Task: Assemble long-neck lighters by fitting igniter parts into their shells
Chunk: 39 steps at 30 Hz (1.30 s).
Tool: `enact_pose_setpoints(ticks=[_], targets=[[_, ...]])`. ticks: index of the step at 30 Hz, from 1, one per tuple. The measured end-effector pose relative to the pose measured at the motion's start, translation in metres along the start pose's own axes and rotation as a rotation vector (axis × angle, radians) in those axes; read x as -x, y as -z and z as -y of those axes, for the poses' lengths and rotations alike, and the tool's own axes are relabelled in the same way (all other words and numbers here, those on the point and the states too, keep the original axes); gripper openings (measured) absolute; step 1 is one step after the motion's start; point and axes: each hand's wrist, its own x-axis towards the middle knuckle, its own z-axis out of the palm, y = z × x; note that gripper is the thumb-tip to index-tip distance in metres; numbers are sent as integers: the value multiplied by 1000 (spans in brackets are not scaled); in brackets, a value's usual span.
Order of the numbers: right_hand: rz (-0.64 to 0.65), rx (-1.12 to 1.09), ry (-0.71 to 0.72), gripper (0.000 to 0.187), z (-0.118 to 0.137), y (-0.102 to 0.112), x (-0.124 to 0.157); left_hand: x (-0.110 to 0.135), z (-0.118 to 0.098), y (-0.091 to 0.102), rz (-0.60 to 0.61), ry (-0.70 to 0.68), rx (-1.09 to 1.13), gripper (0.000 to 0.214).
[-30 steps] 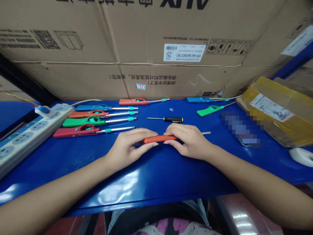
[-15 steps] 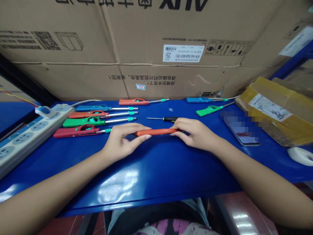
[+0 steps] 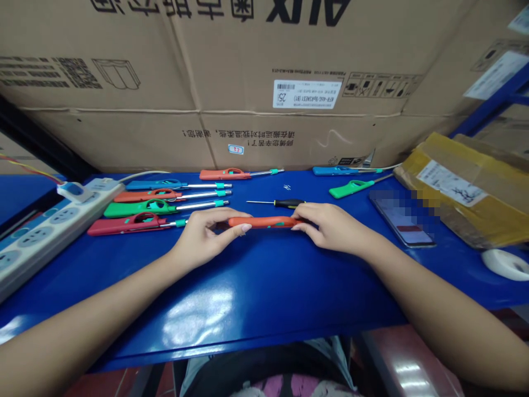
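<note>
Between my two hands is an orange long-nosed lighter (image 3: pixel 264 222), held level above the blue shelf with a bit of green showing on its side. My left hand (image 3: pixel 209 234) pinches its left end between thumb and fingers. My right hand (image 3: pixel 326 226) grips the other end, and my fingers hide that part. Just behind the right hand lies a screwdriver (image 3: pixel 285 203) with a black and yellow handle. Left of the hands lie more lighters in a stack of rows: a red one (image 3: pixel 124 224), a green one (image 3: pixel 136 208), an orange one (image 3: pixel 144 196) and a blue one (image 3: pixel 155 185).
A white power strip (image 3: pixel 61 220) runs along the left. At the back rest an orange lighter (image 3: pixel 225 175), a blue one (image 3: pixel 330 171) and a green one (image 3: pixel 349 188). A phone (image 3: pixel 400 220), a yellow-taped parcel (image 3: pixel 463 187) and a white object (image 3: pixel 506 264) sit right. Cardboard (image 3: pixel 231 71) stands behind.
The orange lighter has turned slightly, so more of its green part shows. The left thumb has slid a little toward its left end. The camera view shifted slightly.
</note>
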Motion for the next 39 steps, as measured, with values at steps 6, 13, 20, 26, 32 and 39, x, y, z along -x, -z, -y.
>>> enact_pose_setpoints(ticks=[6,13,20,26,32,39], targets=[[47,-8,-1,24,0,-4,-3,-2,3,-4,-27,334,244,50],[-52,-38,28,47,9,-16,-2,4,-7,-13,54,551,513,49],[-26,-34,111,26,20,-18,-2,8,-13,-15,104,279,339,39],[-70,-33,190,25,25,-17,-1,18,-14,-13,65,-276,-109,22],[-120,-12,183,26,30,-17,2,20,-19,-12,47,-322,-155,22],[-91,-79,208,23,30,-24,-2,18,-18,-18,124,-233,-106,22]])
